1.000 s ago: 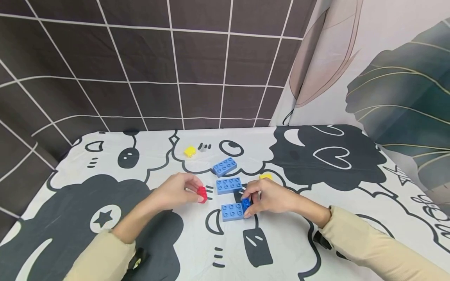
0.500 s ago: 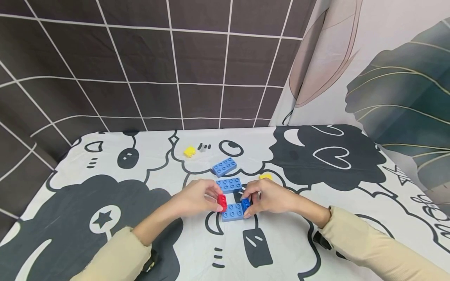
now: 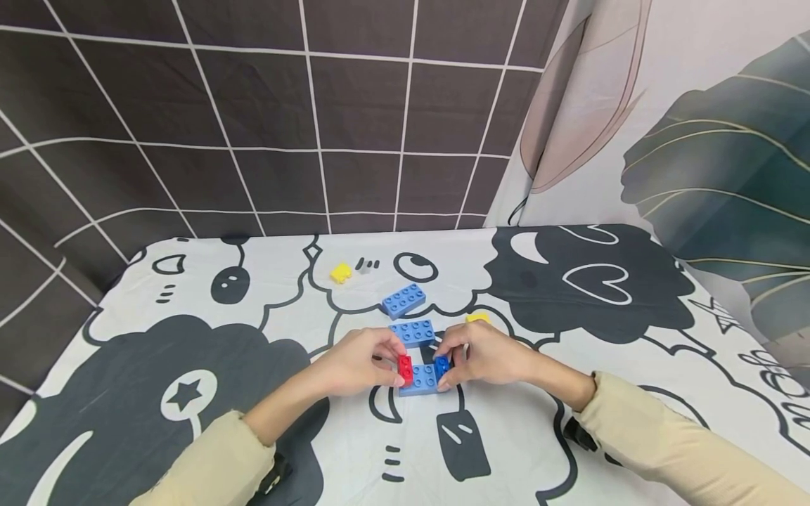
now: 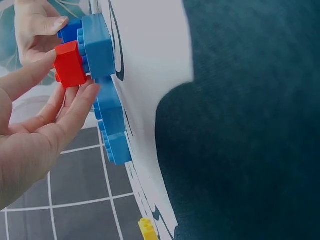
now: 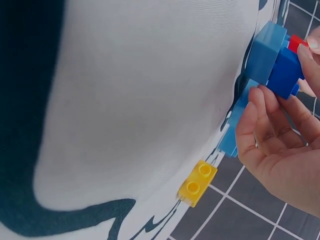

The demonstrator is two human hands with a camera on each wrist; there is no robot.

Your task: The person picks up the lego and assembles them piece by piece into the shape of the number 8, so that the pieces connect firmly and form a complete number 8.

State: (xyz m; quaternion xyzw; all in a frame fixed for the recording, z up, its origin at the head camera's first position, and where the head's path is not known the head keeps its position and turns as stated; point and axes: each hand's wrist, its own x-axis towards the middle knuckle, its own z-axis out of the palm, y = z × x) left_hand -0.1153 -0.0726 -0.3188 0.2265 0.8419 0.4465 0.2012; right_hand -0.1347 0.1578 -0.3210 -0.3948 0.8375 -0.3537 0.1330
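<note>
My left hand point(image 3: 359, 362) pinches a small red brick point(image 3: 405, 370) between thumb and fingers, over the left end of a light blue brick point(image 3: 423, 380). In the left wrist view, studs of the light blue brick point(image 4: 100, 47) show beside the red brick point(image 4: 70, 65), which is not pressed fully down. My right hand point(image 3: 486, 357) grips a dark blue brick point(image 3: 441, 366) at the right end of the same light blue brick. In the right wrist view the dark blue brick point(image 5: 284, 74) sits against the light blue one's studded top.
Just behind lies a second light blue brick point(image 3: 413, 333), and a third point(image 3: 403, 301) lies angled farther back. One yellow brick point(image 3: 342, 273) is at the back left; another point(image 3: 478, 318) is partly hidden behind my right hand. A patterned cloth point(image 3: 354, 457) covers the table.
My left hand has carried the red brick rightward, from beside the light blue brick to over its left end. My right hand has stayed in place with the dark blue brick.
</note>
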